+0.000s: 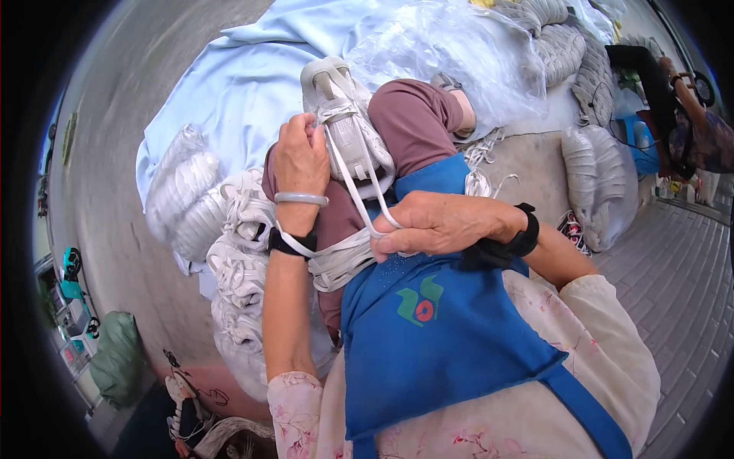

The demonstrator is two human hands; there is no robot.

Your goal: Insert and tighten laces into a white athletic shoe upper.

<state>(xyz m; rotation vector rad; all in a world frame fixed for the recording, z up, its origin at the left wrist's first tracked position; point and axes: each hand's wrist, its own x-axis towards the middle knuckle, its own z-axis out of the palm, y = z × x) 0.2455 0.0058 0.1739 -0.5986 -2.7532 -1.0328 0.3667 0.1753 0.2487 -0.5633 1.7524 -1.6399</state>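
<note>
A pale off-white sneaker [358, 153] stands between my knees, its toe pointing away from me. My left hand [300, 159] is closed against the sneaker's left side, beside the lacing; its fingertips are hidden. White shoelace [348, 182] runs in two strands from the sneaker to my right hand [425, 222], which pinches it between thumb and fingers above my lap. A bundle of flat white laces [341, 265] lies across my thigh, below both hands. One strand passes under my left wrist.
More white sneakers [238, 268] are piled left of my leg. Wrapped stacks of pale shoe pieces [180, 195] lie on light blue cloth [229, 99]. Clear plastic sheeting [451, 57] spreads ahead. At far right, another person's arm [692, 96] is near a blue stool [641, 145].
</note>
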